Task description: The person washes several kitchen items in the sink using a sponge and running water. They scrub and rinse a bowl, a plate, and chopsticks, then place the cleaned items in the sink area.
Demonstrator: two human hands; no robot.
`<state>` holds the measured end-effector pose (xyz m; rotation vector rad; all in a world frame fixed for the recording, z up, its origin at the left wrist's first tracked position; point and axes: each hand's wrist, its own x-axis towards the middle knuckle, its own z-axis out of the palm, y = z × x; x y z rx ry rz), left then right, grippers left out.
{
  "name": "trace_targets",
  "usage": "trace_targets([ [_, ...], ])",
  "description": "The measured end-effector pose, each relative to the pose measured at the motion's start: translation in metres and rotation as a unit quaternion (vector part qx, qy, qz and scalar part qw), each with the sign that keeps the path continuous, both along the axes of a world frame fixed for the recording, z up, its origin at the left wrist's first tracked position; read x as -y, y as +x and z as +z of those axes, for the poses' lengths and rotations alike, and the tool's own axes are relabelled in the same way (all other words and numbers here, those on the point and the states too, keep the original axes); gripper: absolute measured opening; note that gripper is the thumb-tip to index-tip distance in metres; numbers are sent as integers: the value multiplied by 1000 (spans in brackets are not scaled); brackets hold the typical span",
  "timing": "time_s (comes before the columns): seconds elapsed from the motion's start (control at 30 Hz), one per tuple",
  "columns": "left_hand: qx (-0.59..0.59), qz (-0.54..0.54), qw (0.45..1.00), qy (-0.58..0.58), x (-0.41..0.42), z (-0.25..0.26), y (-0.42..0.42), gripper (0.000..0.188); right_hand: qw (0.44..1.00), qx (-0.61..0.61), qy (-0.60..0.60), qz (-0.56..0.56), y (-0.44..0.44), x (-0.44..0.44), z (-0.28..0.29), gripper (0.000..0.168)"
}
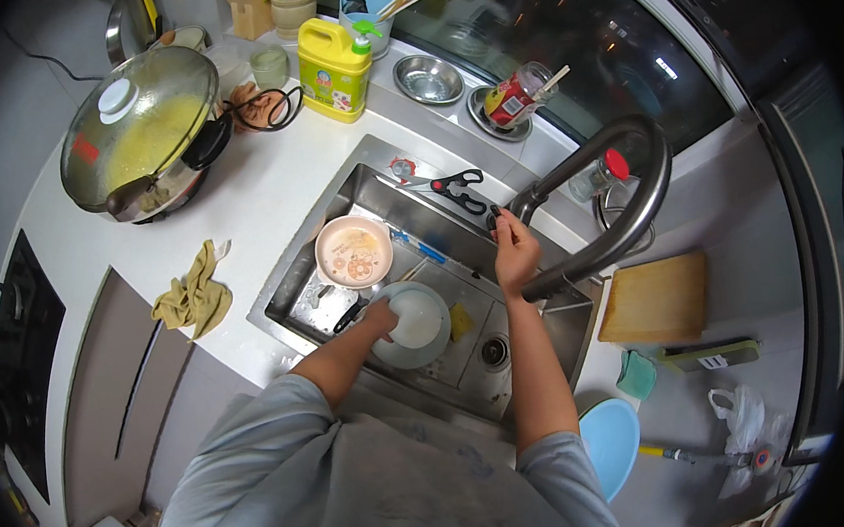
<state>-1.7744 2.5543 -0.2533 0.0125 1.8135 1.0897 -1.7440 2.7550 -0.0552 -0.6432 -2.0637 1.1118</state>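
Observation:
My left hand grips the near-left rim of a white bowl, which sits over a larger pale dish in the steel sink. At the base of the curved metal faucet, my right hand pinches the small dark faucet lever. Above the bowl lies a pink patterned pan or dish, wet inside. A black handle lies beside my left hand. Right of the bowls is a yellow sponge piece, and beyond it the drain.
Kitchen scissors lie on the sink's back ledge. A lidded electric pan, a yellow detergent jug and a crumpled cloth are on the counter at left. A wooden cutting board and blue basin stand at right.

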Motion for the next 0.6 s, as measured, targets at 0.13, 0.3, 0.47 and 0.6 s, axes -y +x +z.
trace_targets([
  [0.13, 27, 35, 995, 86, -10, 30, 7, 57, 1000, 2, -12, -6, 1, 3, 5, 21],
  [0.3, 63, 75, 988, 123, -21, 49, 17, 51, 998, -16, -56, 29, 2, -3, -2, 20],
  [0.47, 96, 63, 982, 152, -26, 69, 23, 56, 998, 5, -21, 55, 5, -11, -9, 24],
  [0.6, 98, 69, 979, 162, -27, 72, 27, 57, 997, -5, -40, 71, 4, -14, -13, 22],
])
